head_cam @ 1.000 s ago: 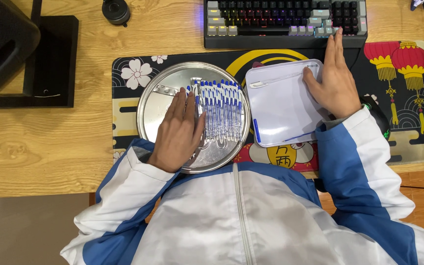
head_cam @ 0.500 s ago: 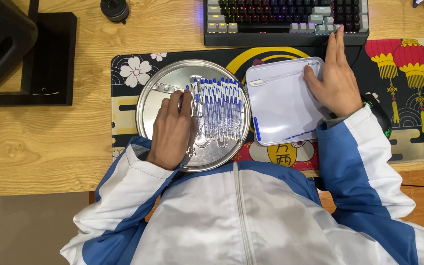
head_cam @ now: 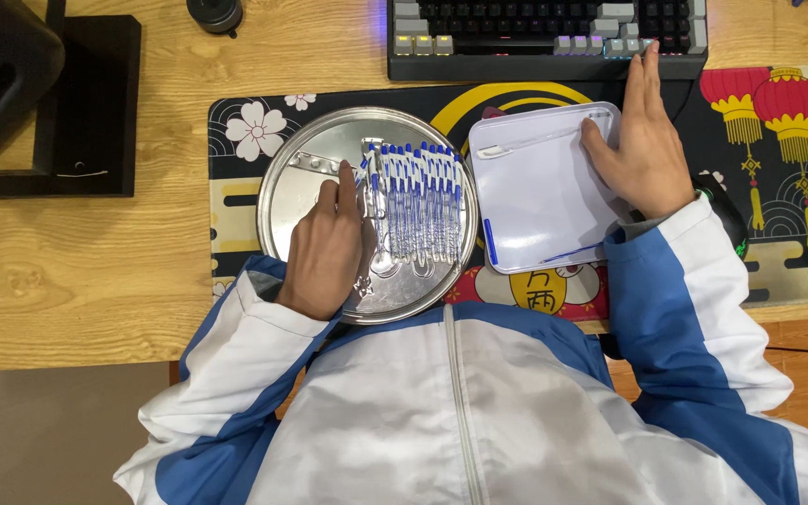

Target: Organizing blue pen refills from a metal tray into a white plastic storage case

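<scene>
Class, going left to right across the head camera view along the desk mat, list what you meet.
Black stand → round metal tray → left hand → row of blue pens → white zip pouch → right hand → red lantern print.

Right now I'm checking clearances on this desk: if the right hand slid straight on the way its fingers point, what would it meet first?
The right hand lies flat on the white pouch, fingers pointing away from the body. Straight on, they would probably first meet the front edge of the keyboard, which the fingertips already nearly reach.

A row of blue-capped clear pens [head_cam: 415,201] lies side by side on the round silver tray [head_cam: 296,192].
</scene>
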